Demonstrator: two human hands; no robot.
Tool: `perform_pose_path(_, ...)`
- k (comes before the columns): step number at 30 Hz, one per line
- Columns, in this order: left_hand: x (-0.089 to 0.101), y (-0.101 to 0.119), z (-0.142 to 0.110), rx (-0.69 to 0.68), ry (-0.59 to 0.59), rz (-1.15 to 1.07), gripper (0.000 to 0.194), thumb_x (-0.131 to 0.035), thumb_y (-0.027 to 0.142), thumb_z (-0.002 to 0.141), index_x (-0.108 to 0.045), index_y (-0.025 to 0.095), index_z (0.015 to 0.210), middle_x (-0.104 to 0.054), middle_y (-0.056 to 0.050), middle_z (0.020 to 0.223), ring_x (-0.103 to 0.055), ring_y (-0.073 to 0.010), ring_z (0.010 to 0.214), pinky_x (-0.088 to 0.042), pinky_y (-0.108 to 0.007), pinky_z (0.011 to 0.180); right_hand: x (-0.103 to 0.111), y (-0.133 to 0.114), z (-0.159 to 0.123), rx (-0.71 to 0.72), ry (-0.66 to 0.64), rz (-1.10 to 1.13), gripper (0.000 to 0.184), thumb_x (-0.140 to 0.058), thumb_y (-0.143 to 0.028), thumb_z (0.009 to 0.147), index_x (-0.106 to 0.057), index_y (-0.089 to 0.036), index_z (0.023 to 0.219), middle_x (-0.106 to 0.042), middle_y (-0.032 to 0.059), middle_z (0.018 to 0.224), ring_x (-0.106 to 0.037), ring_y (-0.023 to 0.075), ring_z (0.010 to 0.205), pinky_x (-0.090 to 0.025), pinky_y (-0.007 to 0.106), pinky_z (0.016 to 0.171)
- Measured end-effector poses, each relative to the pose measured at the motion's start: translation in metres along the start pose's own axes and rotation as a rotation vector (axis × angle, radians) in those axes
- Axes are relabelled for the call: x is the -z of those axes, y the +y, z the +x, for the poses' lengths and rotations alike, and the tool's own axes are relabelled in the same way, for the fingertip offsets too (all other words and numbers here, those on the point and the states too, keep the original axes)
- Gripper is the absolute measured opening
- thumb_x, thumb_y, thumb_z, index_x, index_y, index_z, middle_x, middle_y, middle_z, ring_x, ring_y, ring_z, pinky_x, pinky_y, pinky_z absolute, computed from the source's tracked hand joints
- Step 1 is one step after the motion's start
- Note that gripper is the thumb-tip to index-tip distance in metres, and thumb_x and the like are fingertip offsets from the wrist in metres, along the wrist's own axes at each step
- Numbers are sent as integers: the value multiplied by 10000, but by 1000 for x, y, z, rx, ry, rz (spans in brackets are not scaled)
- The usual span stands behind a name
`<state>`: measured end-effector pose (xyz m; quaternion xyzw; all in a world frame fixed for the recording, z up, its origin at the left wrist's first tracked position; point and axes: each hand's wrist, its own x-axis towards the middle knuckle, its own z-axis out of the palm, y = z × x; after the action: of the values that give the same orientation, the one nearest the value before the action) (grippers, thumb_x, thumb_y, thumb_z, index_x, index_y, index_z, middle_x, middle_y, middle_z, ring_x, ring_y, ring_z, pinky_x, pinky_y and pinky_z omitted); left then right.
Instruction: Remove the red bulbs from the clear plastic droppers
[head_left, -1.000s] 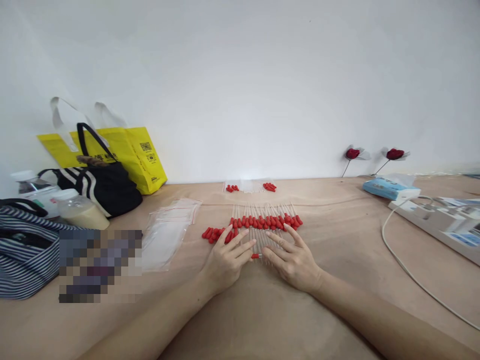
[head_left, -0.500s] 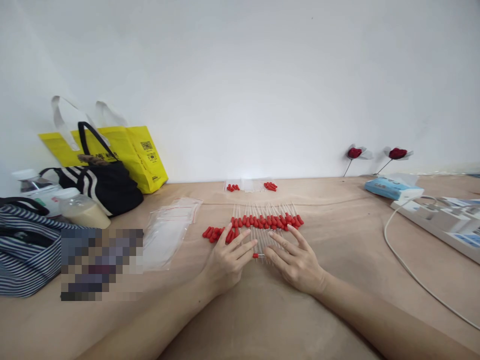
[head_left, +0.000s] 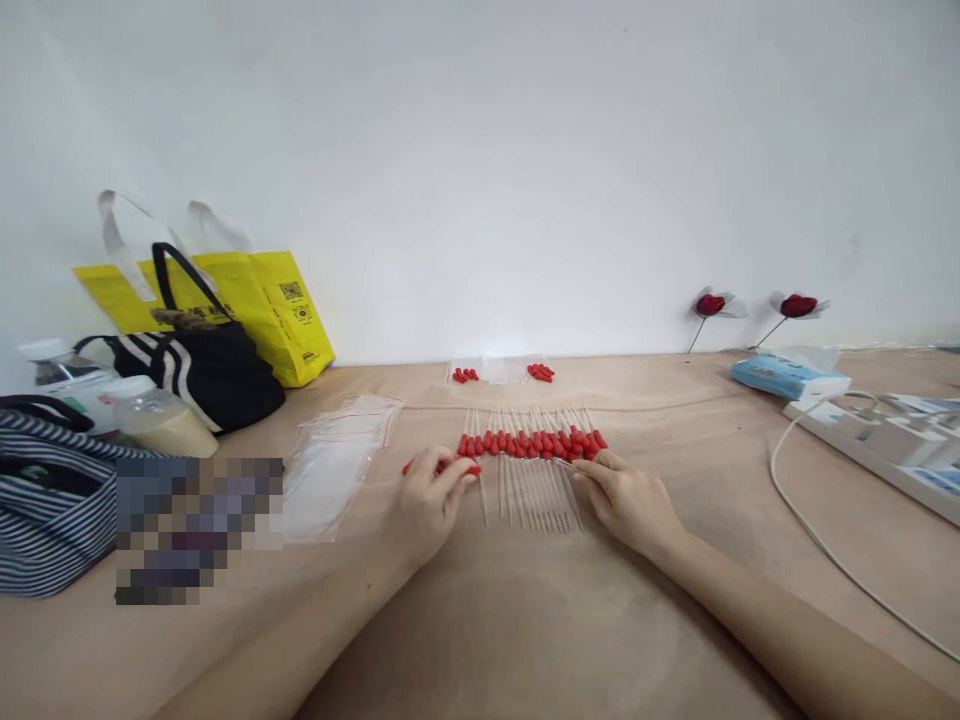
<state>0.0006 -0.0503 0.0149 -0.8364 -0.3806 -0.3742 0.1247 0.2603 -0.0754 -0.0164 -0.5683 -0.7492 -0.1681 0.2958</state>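
Observation:
My left hand (head_left: 433, 500) is over a small pile of red bulb-shaped caps (head_left: 408, 467), which it mostly hides. Its thumb and forefinger are closed on one red cap (head_left: 473, 471). On the right, my right hand (head_left: 630, 500) pinches a thin pale stick (head_left: 564, 463) whose end points left. Between the hands lies a row of bare thin sticks (head_left: 536, 500), side by side. Just beyond them is a row of sticks with red caps (head_left: 525, 443) at their near ends, the shafts pointing toward the wall.
Clear plastic bags (head_left: 330, 480) lie to the left, near a striped bag (head_left: 52, 510), bottles (head_left: 161, 420), a black bag (head_left: 217, 370) and a yellow bag (head_left: 292, 340). A small clear packet (head_left: 502, 370) lies by the wall. Tissues (head_left: 787, 378), a power strip (head_left: 885, 445) and its cable (head_left: 806, 530) occupy the right.
Both hands have moved apart from the bare sticks. My left hand has gone left to the red caps; my right has closed on a stick. The red cap between them has left its place.

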Motion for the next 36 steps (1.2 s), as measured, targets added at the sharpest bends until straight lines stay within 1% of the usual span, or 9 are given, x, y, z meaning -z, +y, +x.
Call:
perform_pose_path(5, 17, -47, 7, 390, 0, 10, 299, -387, 243, 798, -603, 132, 973, -528, -65, 806, -541, -161, 717, -460, -271, 637, -9, 6, -3, -54, -79, 139, 264, -357, -168, 815, -617, -207, 823, -594, 40, 736, -568, 141, 593, -396, 234, 501)
perform_pose_path(7, 22, -67, 6, 555, -109, 33, 310, -414, 247, 758, -617, 121, 956, -547, -52, 728, -551, -177, 701, -454, -280, 633, -12, 8, -4, -61, -104, 181, 270, -355, -128, 787, -616, -193, 799, -579, 43, 703, -561, 146, 594, -404, 240, 521)
perform_pose_path(10, 19, -86, 0, 755, -270, -65, 324, -466, 300, 722, -617, 131, 953, -579, -12, 623, -560, -164, 608, -443, -263, 589, -16, 6, -4, -63, -114, 213, 285, -350, -79, 746, -610, -175, 810, -546, 47, 689, -545, 152, 612, -421, 252, 557)
perform_pose_path(13, 10, -92, -6, 863, -315, -185, 372, -524, 363, 684, -603, 135, 968, -619, -6, 627, -561, -146, 542, -438, -246, 549, -18, 0, -3, -87, -76, 240, 341, -336, -32, 705, -575, -148, 919, -524, 71, 768, -534, 165, 671, -444, 275, 612)
perform_pose_path(17, 2, -93, -10, 859, -294, -198, 368, -542, 432, 659, -623, 148, 877, -659, -32, 692, -595, -163, 613, -442, -241, 564, -17, -8, -3, -108, -76, 294, 344, -335, 4, 663, -519, -140, 915, -490, 90, 856, -520, 180, 761, -456, 312, 691)
perform_pose_path(23, 6, -93, -7, 829, -321, -156, 376, -447, 472, 707, -647, 168, 804, -670, -44, 740, -609, -198, 687, -439, -255, 579, -17, -15, -4, -96, -129, 353, 269, -343, -1, 687, -501, -154, 843, -463, 92, 875, -503, 183, 809, -454, 336, 751)
perform_pose_path(28, 10, -87, -4, 799, -299, -88, 358, -454, 446, 704, -633, 164, 832, -658, -44, 786, -597, -198, 724, -438, -266, 643, -27, -17, -7, -52, -38, 336, 328, -343, 8, 670, -526, -137, 901, -473, 115, 897, -486, 213, 856, -459, 356, 738)
perform_pose_path(32, 14, -74, 1, 657, -193, 57, 316, -462, 391, 720, -615, 141, 836, -603, -54, 777, -556, -167, 647, -436, -283, 663, -34, -19, -11, -28, 35, 315, 337, -350, 2, 682, -547, -136, 918, -495, 119, 878, -484, 219, 839, -458, 363, 716)
perform_pose_path(36, 16, -59, 3, 467, -50, 85, 273, -454, 356, 755, -602, 141, 837, -538, -33, 741, -500, -131, 577, -438, -265, 624, -30, -14, -6, -71, 57, 337, 242, -365, -72, 755, -559, -144, 880, -522, 104, 829, -500, 206, 807, -452, 345, 712)
